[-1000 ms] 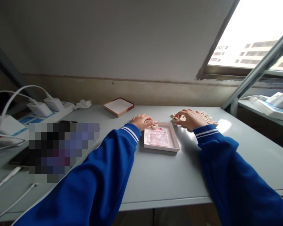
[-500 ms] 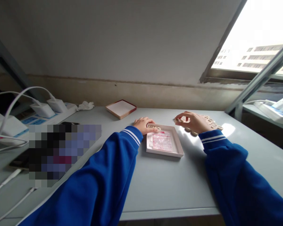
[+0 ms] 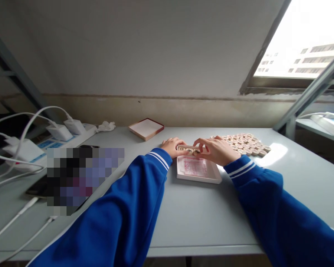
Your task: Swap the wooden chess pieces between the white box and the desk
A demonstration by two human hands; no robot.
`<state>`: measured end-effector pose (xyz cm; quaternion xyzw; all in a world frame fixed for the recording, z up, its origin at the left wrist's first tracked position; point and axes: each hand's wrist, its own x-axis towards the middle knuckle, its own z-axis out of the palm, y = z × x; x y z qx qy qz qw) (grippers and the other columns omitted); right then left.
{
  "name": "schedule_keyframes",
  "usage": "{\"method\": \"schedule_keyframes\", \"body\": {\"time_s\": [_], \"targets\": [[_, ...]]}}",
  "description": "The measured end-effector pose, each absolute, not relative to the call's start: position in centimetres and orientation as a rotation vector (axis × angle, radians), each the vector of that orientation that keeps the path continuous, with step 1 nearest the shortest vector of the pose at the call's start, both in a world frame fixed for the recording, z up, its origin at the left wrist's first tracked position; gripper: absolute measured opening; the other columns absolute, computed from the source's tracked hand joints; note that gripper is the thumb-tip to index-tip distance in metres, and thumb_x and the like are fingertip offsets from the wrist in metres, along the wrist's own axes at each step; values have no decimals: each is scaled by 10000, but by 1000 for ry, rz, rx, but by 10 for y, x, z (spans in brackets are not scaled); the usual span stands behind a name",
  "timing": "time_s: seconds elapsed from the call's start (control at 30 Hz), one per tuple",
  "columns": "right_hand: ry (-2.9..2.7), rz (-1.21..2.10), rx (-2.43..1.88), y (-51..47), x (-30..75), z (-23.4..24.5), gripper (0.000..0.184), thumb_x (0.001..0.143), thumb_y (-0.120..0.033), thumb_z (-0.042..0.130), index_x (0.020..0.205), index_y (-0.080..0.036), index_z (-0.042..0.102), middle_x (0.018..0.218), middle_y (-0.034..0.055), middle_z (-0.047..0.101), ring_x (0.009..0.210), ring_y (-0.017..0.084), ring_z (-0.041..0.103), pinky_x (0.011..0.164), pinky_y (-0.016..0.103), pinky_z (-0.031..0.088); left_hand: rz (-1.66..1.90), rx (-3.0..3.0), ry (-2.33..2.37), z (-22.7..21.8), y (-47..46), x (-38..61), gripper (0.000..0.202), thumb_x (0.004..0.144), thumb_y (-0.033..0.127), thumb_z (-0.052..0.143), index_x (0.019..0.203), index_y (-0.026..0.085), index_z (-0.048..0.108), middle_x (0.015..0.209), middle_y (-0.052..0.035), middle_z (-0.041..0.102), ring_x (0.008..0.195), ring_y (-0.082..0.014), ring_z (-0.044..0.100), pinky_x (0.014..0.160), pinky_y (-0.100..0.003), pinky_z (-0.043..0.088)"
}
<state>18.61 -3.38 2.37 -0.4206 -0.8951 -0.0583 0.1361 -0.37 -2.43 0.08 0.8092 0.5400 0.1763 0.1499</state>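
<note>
A shallow white box (image 3: pixel 199 180) lies on the desk, with a folded sheet with red print (image 3: pixel 195 166) inside, seemingly in clear plastic. Along its far wall is a row of three round Chinese chess pieces (image 3: pixel 189 150) with dark characters. My left hand (image 3: pixel 173 147) is closed around the box's far left corner, its thumb reaching in against the pieces. Over the far right part of the box, my right hand (image 3: pixel 211 149) pinches the rightmost chess piece (image 3: pixel 197 151) at the end of the row. Many more chess pieces (image 3: pixel 246 142) lie packed together right of the box.
The box lid (image 3: pixel 146 129) rests inner side up near the wall. At left are a power strip (image 3: pixel 83 135) with chargers, white cables (image 3: pixel 19 213) and a blurred-out device (image 3: pixel 86 180). A metal post (image 3: pixel 291 128) stands at the right rear.
My right hand has moved left from the pile into the box with a chess piece, which now sits beside the two others. My left hand stays at the box corner.
</note>
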Motion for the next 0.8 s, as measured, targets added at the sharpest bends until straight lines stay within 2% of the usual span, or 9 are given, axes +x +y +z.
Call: {"method": "schedule_keyframes", "body": {"time_s": [0.17,0.23,0.33,0.4,0.5,0.67,0.8], "targets": [[-2542,0,-1160,-28,195,30,134,742,-335,541,706,-217,593,646,-25,625,601,123,556,685,282,321,519,2315,1543,1,-24,-4,349,663,473,559,933,255,594,925,1,555,865,-182,487,772,-298,357],[-2399,34,-1143,-22,205,35,172,775,-326,485,721,-212,602,701,-5,630,633,132,560,672,276,352,535,2318,1537,0,-24,-4,326,672,447,555,933,257,598,921,2,554,849,-176,489,771,-295,359],[-2114,-127,-1265,-10,225,36,235,814,-316,410,823,-192,609,842,49,617,728,166,544,669,293,373,574,2315,1536,-1,-23,-3,265,707,386,519,917,253,612,893,6,547,783,-151,496,757,-285,369],[-2074,-283,-1422,-3,236,29,237,800,-335,445,888,-198,616,918,72,599,832,208,509,708,331,356,605,2296,1528,-2,-22,-3,254,727,363,490,904,237,622,866,3,543,730,-136,494,736,-274,382],[-2219,-405,-1590,4,243,16,204,757,-353,525,880,-234,636,993,72,575,946,250,435,742,377,310,686,2262,1479,-2,-20,-3,263,746,344,461,887,203,632,841,-10,532,675,-116,485,705,-251,407],[-2286,-371,-1641,1,236,13,156,769,-305,526,797,-211,647,966,74,575,936,236,422,745,381,282,769,2285,1455,0,-20,-5,218,709,303,514,825,183,655,906,-30,491,731,-118,511,694,-232,435],[-2281,-234,-1621,-7,236,27,191,693,-406,600,716,-226,658,918,68,576,909,240,425,735,378,293,746,2282,1483,2,-21,-6,210,708,306,530,821,189,662,916,-32,485,779,-129,523,729,-244,443]]}}
